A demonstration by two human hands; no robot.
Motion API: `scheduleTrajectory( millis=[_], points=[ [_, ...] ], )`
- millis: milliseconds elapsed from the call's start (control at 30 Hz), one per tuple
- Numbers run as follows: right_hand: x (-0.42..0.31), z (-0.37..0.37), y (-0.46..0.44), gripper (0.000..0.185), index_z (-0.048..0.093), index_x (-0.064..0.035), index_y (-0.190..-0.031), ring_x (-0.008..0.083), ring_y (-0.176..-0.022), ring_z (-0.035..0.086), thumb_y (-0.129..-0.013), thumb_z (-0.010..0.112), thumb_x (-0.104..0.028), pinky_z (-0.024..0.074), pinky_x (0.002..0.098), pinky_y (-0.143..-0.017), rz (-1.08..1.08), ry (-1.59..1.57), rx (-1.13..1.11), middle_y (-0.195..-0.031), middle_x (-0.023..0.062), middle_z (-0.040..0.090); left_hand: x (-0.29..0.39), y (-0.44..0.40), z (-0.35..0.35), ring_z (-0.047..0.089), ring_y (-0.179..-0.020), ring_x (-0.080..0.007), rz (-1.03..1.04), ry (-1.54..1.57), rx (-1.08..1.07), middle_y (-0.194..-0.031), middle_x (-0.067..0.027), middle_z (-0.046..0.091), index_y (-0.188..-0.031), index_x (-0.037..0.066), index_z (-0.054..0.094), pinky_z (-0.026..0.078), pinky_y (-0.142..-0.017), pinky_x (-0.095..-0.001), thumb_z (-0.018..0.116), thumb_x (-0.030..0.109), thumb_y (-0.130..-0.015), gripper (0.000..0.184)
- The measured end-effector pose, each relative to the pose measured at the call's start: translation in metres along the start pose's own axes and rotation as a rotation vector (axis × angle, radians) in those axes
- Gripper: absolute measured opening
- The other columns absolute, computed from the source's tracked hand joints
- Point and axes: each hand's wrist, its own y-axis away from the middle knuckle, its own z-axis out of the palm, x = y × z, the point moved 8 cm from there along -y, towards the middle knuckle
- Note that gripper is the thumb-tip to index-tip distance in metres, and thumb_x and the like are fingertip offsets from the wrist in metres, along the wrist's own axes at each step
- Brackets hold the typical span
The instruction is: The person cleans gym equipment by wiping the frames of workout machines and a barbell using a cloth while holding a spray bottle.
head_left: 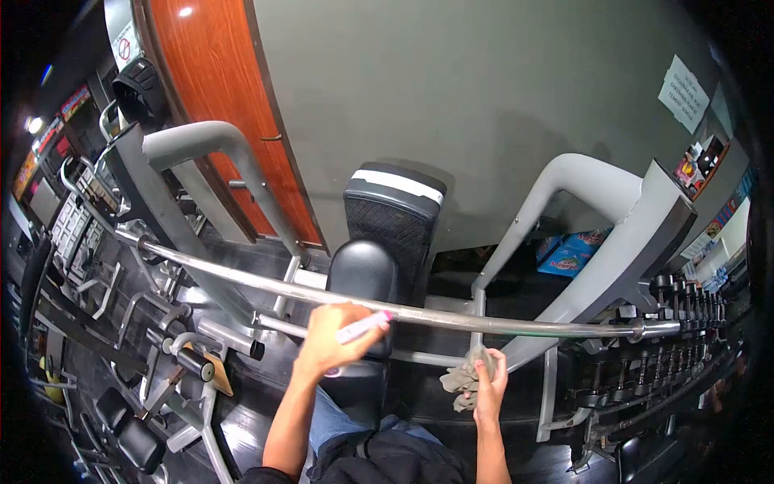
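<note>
The left hand [330,343] is closed around a white, pink-tipped tube [363,327], its fingers curled and the pink end directed right, at the metal bar [266,283]; whether that end touches the bar I cannot tell. The right hand [490,385], off to the right and lower, is partly closed, a crumpled grey cloth [466,377] pinched between thumb and fingers below the bar. The bar runs across just above both hands, between the thick grey uprights of a rack [601,191] that stands on either side of them. Beyond the left hand, past the bar, is a black padded bench [363,270], its raised back topped by a white band; part of the bench also lies below that hand. Blue packages [571,254] sit beyond the right hand, behind the rack, and rows of dumbbells [637,379] stand farther right. Weight machines [193,363] crowd the area left of the left hand. Underneath is a dark, shiny floor [242,427]; ahead are a grey-green wall [468,81] and, to its left, a reddish wooden door [210,73].
</note>
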Motion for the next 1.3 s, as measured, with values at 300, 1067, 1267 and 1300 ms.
scheduleTrajectory(
  millis=[300,1067,1267,1300],
  points=[
    [-0.066,-0.017,0.007,0.022,0.064,-0.0029,-0.108,0.016,-0.092,0.061,-0.088,0.07,-0.008,0.0539,0.0305,-0.074,-0.389,0.34,0.172,-0.1,0.0071,0.064,-0.005,-0.01,0.056,0.067,-0.065,-0.0357,-0.176,-0.005,-0.117,-0.065,-0.0148,0.067,-0.072,0.009,0.074,0.052,-0.063,-0.0437,0.064,0.048,-0.086,0.042],
    [-0.121,0.159,-0.016,0.028,0.071,-0.017,-0.108,0.0275,-0.094,0.064,-0.081,0.073,-0.013,0.0538,0.0416,-0.083,-0.744,1.112,-0.465,-0.099,0.0051,0.065,-0.083,-0.001,0.033,0.057,-0.043,-0.0135,-0.385,0.859,0.081,-0.067,-0.008,0.066,-0.078,0.003,0.062,0.044,-0.039,-0.0252,0.069,0.028,-0.093,0.03],
    [-0.152,0.086,-0.041,0.022,0.076,-0.0137,-0.097,0.0335,-0.087,0.068,-0.076,0.074,-0.013,0.0538,0.0408,-0.079,-0.602,1.182,-0.237,-0.091,0.0107,0.068,-0.076,-0.002,0.029,0.057,-0.043,-0.0127,-0.396,0.861,0.1,-0.066,-0.0087,0.066,-0.075,0.004,0.061,0.044,-0.039,-0.0245,0.07,0.026,-0.091,0.029],
    [-0.155,0.083,-0.046,0.02,0.077,-0.0132,-0.094,0.0354,-0.086,0.068,-0.074,0.072,-0.015,0.0537,0.0426,-0.079,-0.565,1.156,-0.208,-0.088,0.0124,0.069,-0.076,-0.002,0.029,0.057,-0.044,-0.0126,-0.4,0.862,0.099,-0.066,-0.009,0.066,-0.074,0.003,0.062,0.043,-0.038,-0.0245,0.07,0.025,-0.091,0.029]
  ],
)
